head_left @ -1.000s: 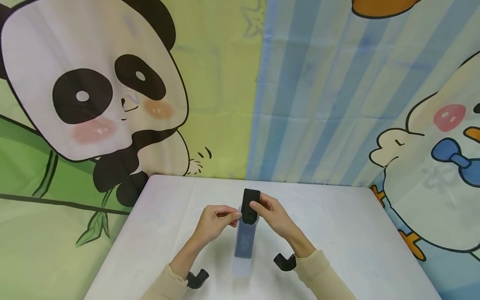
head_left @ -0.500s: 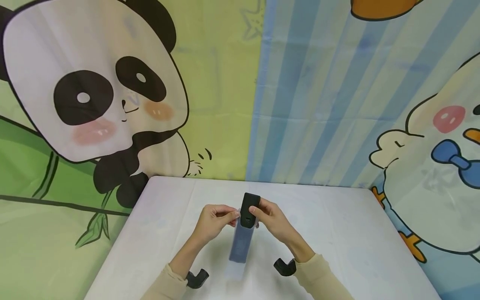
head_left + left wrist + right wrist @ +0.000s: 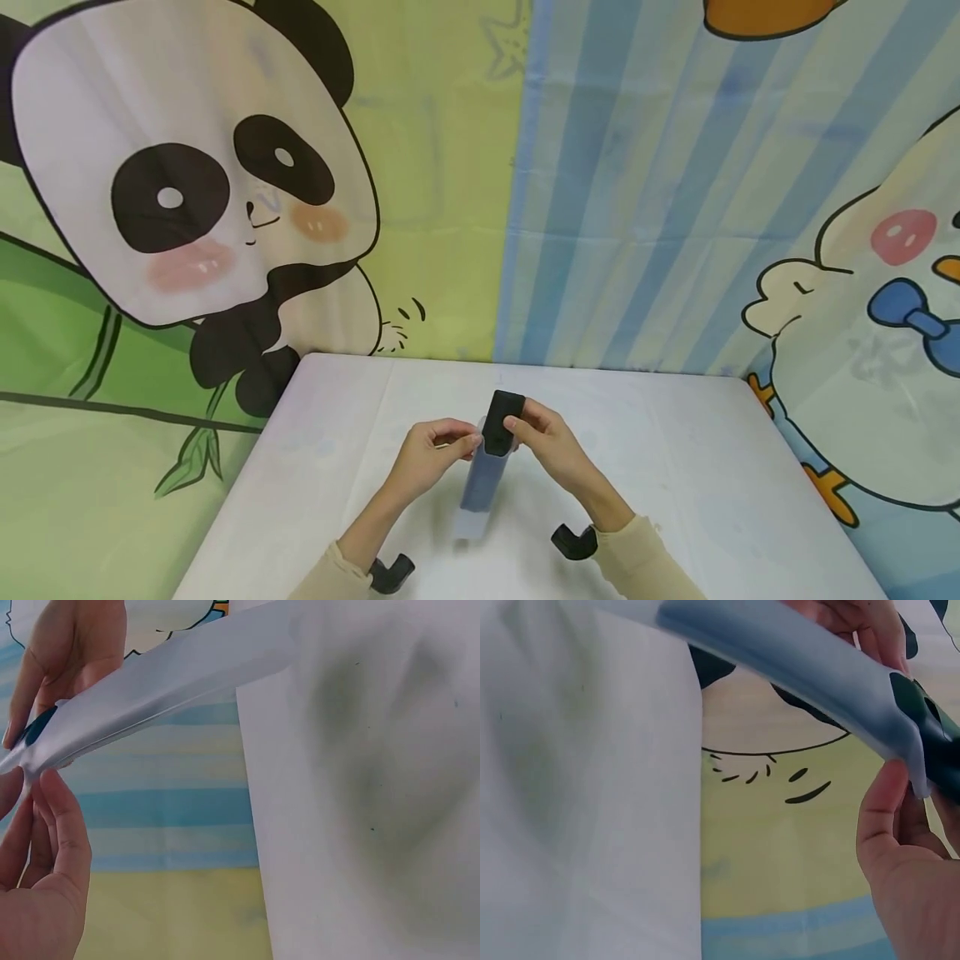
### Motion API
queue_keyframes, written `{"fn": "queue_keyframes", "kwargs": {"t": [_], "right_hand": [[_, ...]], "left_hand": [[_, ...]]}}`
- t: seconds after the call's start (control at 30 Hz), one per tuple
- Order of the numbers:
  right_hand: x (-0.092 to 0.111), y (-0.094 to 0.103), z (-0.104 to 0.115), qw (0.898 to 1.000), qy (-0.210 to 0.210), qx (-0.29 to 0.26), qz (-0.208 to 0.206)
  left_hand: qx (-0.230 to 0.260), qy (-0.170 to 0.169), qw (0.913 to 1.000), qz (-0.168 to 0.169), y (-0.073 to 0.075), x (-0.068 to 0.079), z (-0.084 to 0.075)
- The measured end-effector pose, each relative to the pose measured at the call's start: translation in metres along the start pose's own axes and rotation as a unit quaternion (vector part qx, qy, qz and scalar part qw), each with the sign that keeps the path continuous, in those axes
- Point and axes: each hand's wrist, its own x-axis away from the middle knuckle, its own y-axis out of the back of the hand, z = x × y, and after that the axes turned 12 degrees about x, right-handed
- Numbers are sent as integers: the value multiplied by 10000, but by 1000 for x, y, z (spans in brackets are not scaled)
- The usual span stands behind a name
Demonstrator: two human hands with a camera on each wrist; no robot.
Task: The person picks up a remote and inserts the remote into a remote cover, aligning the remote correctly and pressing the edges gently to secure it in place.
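Note:
A long black object stands partly inside a frosted translucent plastic sleeve. Its bare end juts from the sleeve's upper opening, while the covered length shows blue-grey through the plastic. My right hand grips the black end and the sleeve mouth from the right, thumb on the near face. From the left, my left hand pinches the sleeve's edge between thumb and fingers. In the right wrist view the black end emerges past the sleeve rim, close to my right thumb. The sleeve's flat tail stretches away in the left wrist view.
The hands work above a white table. Behind it hangs a cloth backdrop with a cartoon panda and a white bird. A black curved mount sits at the left wrist, another black mount at the right.
The sleeve's lower end has swung left and then risen a little, so the sleeve looks shorter. The black end has dropped slightly in the head view. Both hands keep their hold.

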Motion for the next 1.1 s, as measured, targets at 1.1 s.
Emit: {"fn": "queue_keyframes", "kwargs": {"t": [1.1], "right_hand": [[15,-11,31,9738,1531,1683,18]], "left_hand": [[2538,2334,9387,-73,0,6,22]]}}
